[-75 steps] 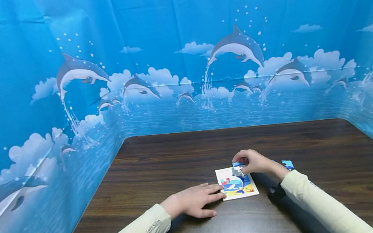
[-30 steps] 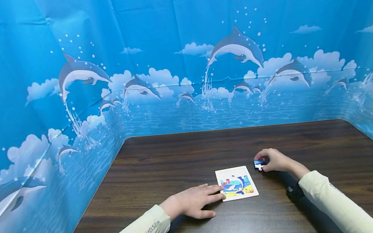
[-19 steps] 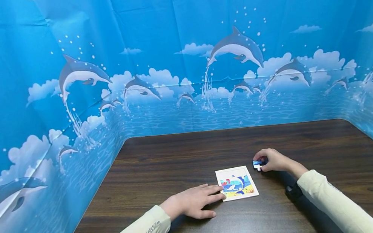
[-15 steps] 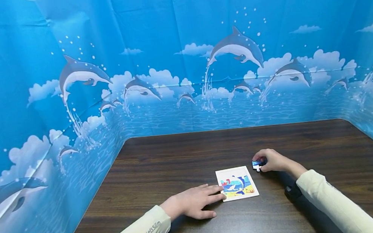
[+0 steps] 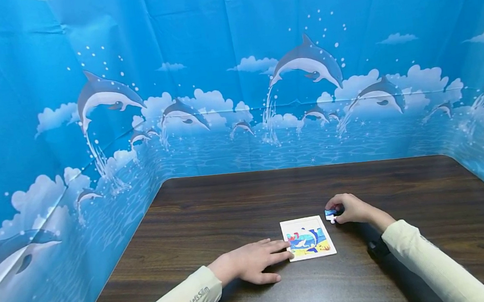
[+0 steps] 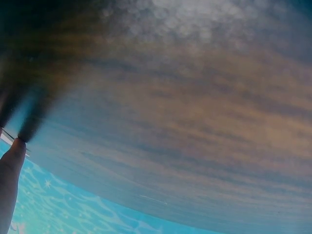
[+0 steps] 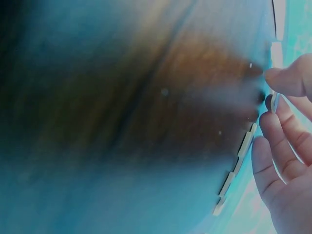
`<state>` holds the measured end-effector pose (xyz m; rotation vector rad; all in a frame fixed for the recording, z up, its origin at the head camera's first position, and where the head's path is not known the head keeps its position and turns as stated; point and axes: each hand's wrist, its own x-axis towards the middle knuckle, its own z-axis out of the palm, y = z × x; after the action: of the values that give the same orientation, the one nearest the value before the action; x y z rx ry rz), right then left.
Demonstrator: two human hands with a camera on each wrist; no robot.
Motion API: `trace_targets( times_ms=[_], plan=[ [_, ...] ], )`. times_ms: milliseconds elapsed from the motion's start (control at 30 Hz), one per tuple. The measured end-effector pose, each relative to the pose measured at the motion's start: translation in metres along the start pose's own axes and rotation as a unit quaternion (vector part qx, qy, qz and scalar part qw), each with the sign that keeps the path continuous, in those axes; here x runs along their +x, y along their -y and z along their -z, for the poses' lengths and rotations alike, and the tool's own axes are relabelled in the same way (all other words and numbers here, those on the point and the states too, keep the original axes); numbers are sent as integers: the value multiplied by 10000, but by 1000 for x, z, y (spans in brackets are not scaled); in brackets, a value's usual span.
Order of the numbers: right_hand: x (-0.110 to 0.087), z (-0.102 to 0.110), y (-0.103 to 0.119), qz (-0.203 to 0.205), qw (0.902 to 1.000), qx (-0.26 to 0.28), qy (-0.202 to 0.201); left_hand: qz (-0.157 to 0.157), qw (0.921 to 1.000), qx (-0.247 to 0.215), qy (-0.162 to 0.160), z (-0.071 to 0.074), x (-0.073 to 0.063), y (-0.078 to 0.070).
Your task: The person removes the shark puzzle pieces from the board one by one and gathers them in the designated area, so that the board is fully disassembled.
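The left hand (image 5: 257, 261), fingers spread, touches a square white-rimmed dolphin puzzle (image 5: 292, 226) while the right hand (image 5: 351, 208) pinches a blue-and-white jigsaw piece (image 5: 330, 214), apparently for fitting, which calls for alignment.

Pinches a blue-and-white puzzle piece (image 5: 330, 214) in the right hand (image 5: 350, 209), just off the two o'clock corner of the puzzle board (image 5: 293, 225). Rests the left hand (image 5: 257, 262) at the board's eight o'clock side, with fingertips (image 5: 285, 244) on its edge. Wears pale cream sleeves (image 5: 175, 299). Faces, at twelve o'clock, a blue dolphin backdrop (image 5: 208, 41) beyond the dark wooden table (image 5: 230, 209).
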<state>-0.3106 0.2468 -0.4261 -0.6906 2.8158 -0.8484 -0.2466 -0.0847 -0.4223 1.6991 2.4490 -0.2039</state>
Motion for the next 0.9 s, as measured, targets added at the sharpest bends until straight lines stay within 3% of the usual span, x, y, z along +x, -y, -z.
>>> trace_targets(
  times_ms=[333,567,900],
  plan=[
    [-1,-3,-2,-28,9998,132,-109,-25,10000,-52,3,-3,0,0],
    [-2,-1,5,190,9954,919,-204,25,9997,-234,27,-2,0,2],
    [-5,-6,19,199,9821,1873,56,43,9995,-325,9,-1,1,3]
  ],
)
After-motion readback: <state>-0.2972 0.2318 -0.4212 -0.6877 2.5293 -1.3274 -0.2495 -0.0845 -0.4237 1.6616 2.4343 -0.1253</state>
